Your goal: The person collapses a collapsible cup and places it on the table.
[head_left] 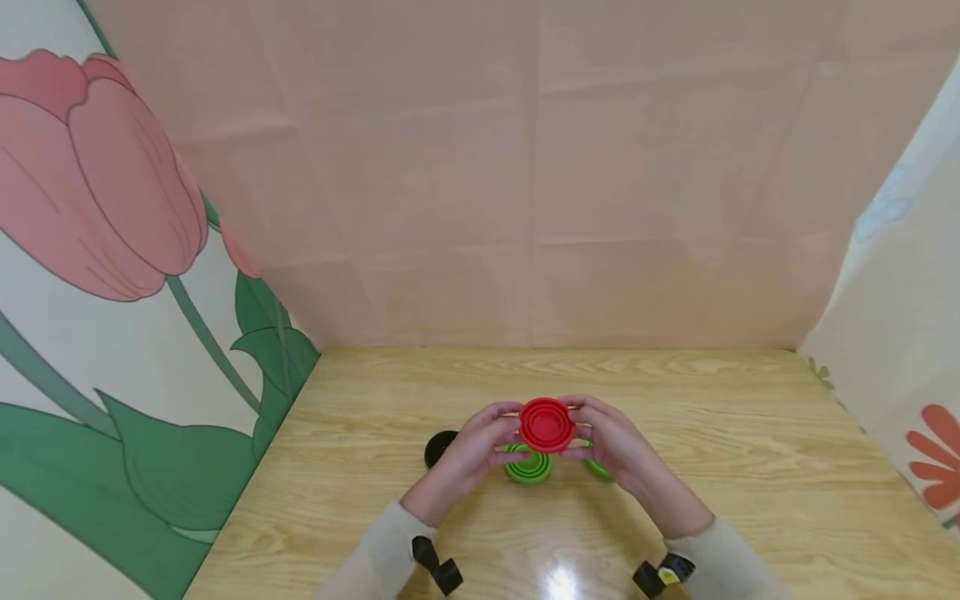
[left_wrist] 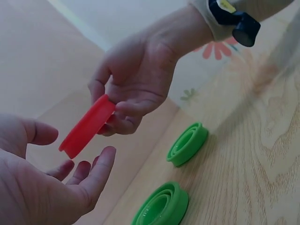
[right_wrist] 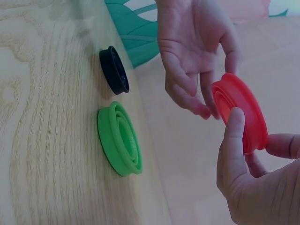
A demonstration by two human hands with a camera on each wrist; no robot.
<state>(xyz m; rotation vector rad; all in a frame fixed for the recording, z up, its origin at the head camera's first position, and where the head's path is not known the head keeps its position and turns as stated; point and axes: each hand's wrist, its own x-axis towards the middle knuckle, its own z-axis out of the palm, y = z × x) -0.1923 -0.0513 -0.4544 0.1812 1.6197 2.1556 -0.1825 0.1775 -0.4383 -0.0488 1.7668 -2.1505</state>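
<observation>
A red collapsible cup (head_left: pixel 547 426), flattened into rings, is held up above the table between both hands. My right hand (head_left: pixel 618 442) pinches its rim between thumb and fingers. My left hand (head_left: pixel 472 446) is at the opposite edge, its thumb and fingers spread around the rim without a visible grip; whether they touch it is hard to tell. Below on the table lies a flattened green collapsible cup (head_left: pixel 529 470). A second green cup (left_wrist: pixel 187 144) lies partly hidden behind my right hand in the head view.
A black ringed cup (right_wrist: pixel 114 70) lies on the wooden table (head_left: pixel 360 400), partly behind my left hand in the head view. A pinkish sheet (head_left: pixel 525 167) hangs at the table's back edge. A tulip-printed panel (head_left: pixel 112 183) stands on the left.
</observation>
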